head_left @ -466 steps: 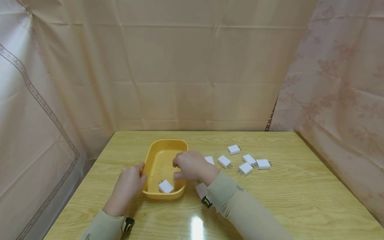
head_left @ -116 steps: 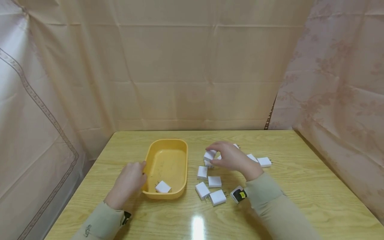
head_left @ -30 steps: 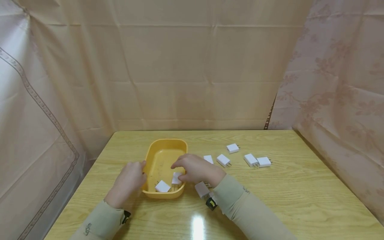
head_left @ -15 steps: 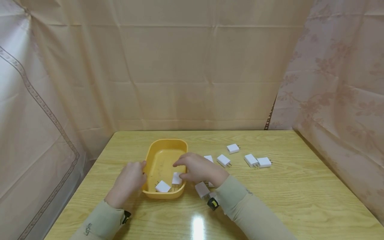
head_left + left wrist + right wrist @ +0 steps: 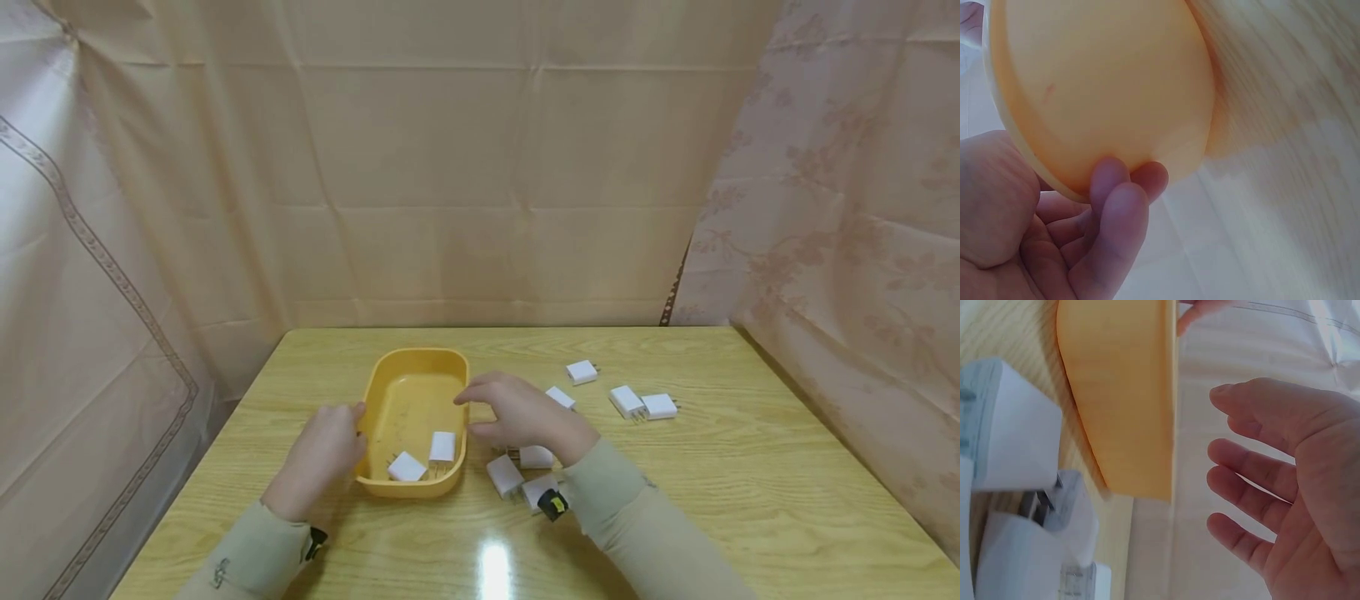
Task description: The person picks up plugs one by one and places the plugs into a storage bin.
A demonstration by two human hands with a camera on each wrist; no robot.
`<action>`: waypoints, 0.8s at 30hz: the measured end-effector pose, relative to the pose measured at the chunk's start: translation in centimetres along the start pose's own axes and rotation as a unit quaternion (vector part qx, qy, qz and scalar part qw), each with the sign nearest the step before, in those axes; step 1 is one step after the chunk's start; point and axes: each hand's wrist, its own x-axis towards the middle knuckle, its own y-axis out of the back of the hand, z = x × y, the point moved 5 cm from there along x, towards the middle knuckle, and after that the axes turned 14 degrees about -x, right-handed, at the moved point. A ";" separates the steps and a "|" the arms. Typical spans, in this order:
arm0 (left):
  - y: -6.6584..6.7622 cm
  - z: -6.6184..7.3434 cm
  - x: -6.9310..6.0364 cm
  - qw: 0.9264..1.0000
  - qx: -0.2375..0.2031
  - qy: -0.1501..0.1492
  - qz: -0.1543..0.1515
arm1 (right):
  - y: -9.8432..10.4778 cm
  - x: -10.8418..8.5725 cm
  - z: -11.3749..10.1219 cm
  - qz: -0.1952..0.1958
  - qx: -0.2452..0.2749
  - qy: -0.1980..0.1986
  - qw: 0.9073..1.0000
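Observation:
A yellow tray (image 5: 412,491) holds two white plug adapters, one (image 5: 407,467) at its near left and another (image 5: 442,447) near its right wall. My left hand (image 5: 317,457) grips the tray's left rim; in the left wrist view the fingers of this hand (image 5: 1079,231) press against the tray's outer wall (image 5: 1116,81). My right hand (image 5: 521,417) hovers at the tray's right rim with spread fingers and nothing in them. The right wrist view shows that hand (image 5: 1279,481) beside the tray wall (image 5: 1122,394), fingers apart.
Several white adapters lie right of the tray, among them one (image 5: 505,477) near the right wrist. Farther right are one at the back (image 5: 582,372) and two side by side, the left one (image 5: 626,401) and the right one (image 5: 661,406). Cloth (image 5: 480,167) hangs behind the table (image 5: 750,467).
My right hand has drawn back rightward from inside the tray to its right rim. The second adapter, beneath those fingers before, now lies uncovered in the tray. My left hand has not moved.

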 end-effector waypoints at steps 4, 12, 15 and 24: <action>0.1 0.2 -0.1 1.000 0.003 -0.009 0.004 | 0.7 -0.7 0.6 0.016 -0.004 0.002 1.000; 0.0 0.2 -0.1 1.000 0.013 -0.009 0.005 | 1.6 -2.0 1.9 0.034 -0.005 -0.008 0.999; 0.1 0.3 0.0 1.000 0.017 -0.012 0.007 | 1.8 -2.5 2.5 0.042 -0.010 -0.012 0.999; 0.0 0.1 0.0 1.000 0.013 -0.013 0.008 | 2.6 -4.2 4.1 0.044 0.002 -0.036 0.998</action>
